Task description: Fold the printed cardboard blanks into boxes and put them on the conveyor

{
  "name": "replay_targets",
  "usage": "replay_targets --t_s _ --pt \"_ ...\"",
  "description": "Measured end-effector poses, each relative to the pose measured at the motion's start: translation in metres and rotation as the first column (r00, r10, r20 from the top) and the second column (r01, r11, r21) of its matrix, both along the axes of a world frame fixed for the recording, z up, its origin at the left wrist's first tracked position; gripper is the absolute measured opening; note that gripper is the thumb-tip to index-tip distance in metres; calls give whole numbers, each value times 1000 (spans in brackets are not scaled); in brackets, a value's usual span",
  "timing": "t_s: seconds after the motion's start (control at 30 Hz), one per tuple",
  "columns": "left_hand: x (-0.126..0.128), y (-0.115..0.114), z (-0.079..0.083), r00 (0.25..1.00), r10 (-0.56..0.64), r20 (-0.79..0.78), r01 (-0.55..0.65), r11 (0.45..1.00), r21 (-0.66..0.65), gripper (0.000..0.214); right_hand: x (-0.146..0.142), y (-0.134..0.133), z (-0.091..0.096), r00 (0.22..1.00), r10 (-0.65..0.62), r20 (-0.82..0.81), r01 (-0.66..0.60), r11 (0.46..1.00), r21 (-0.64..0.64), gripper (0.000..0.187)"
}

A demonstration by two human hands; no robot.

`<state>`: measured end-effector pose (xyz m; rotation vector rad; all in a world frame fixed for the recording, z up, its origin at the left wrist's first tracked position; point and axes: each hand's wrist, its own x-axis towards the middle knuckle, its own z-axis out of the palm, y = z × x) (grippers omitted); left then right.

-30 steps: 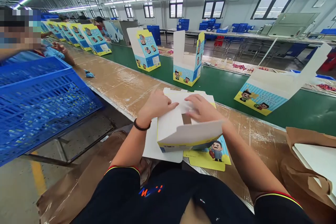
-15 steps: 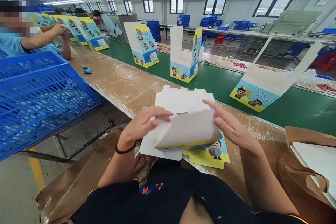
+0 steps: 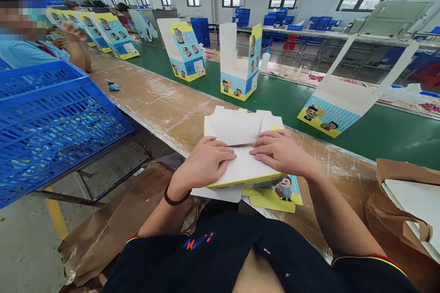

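A folded cardboard display box (image 3: 233, 129), white inside with a yellow edge, lies flat near the person's side of the workbench, its upper white panel creased over and its flaps sticking out on the far side. The left hand (image 3: 202, 162) and right hand (image 3: 282, 151) both lie palm-down on that white panel, fingers flat and pointing toward each other, with only a narrow gap between the fingertips; neither hand closes around the box. A black wristband (image 3: 176, 199) circles the left wrist. Under the box sit a white card sheet (image 3: 220, 195) and a yellow printed card (image 3: 271, 203) bearing a cartoon figure. Beyond the tan workbench (image 3: 154, 116) runs a green conveyor belt (image 3: 395, 144), carrying upright, open display boxes (image 3: 237, 73) printed in blue and yellow. To the left stands a blue plastic crate (image 3: 51, 119), tilted against the bench, and a small crumpled blue scrap (image 3: 112, 85) lies on the bench top. Brown paper (image 3: 113, 219) hangs below the near edge, and a white board (image 3: 412, 206) sits in brown paper at right. Further along the bench at left, a co-worker's hand (image 3: 74, 36) is raised above a light blue sleeve (image 3: 20, 53).
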<state>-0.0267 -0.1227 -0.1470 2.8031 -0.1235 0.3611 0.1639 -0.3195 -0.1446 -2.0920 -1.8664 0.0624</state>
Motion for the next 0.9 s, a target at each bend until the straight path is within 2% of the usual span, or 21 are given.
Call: replay_targets --t_s 0.07,0.17,0.23,0.27,0.33,0.37,0.4,0.47,0.5,0.53,0.6,0.67,0.77,0.83,0.9 --pt "0 0 -1 1000 0 4 0 1000 -28 35 -1 0 -1 999 -9 -48 10 999 33 29" --pt "-1 4 -10 994 60 91 -46 988 -147 37 3 -3 -11 966 -50 -255 113 965 236 27" --pt "-2 7 -23 962 201 186 -144 949 -281 48 7 -6 -23 872 -80 -483 292 876 383 36" --pt "-3 9 -30 935 281 215 -190 911 -367 59 8 -6 -30 794 -91 -602 407 814 414 47" --pt "-2 9 -46 901 382 205 -210 798 -564 80 9 -6 -43 593 -98 -799 606 707 363 70" --pt "-1 9 -54 904 389 176 -183 725 -664 86 8 -4 -49 490 -86 -868 658 690 303 78" --pt "-1 8 -60 917 374 139 -147 640 -755 90 5 -2 -53 395 -65 -916 673 699 241 82" --pt "-2 6 -68 943 323 80 -83 462 -883 94 -3 5 -58 256 -2 -967 623 765 163 82" --pt "-5 6 -69 948 312 65 -66 393 -917 94 -7 8 -59 210 31 -977 585 797 151 79" --pt "-9 6 -69 948 313 59 -57 350 -935 94 -11 11 -59 174 54 -983 559 817 143 77" --pt "-21 8 -65 936 347 56 -67 331 -941 95 -16 16 -62 108 26 -994 557 827 82 72" --pt "-37 12 -60 916 401 24 -123 336 -934 97 -17 18 -68 17 -101 -995 555 828 -74 61" --pt "-60 15 -51 869 489 -78 -258 314 -914 102 -18 21 -76 -135 -284 -949 468 827 -313 36" --pt "-75 15 -45 813 572 -108 -346 327 -879 100 -20 27 -73 -211 -255 -944 402 857 -321 24" --pt "-87 15 -40 743 670 -15 -363 384 -849 94 -22 35 -56 -220 -102 -970 371 911 -180 21"
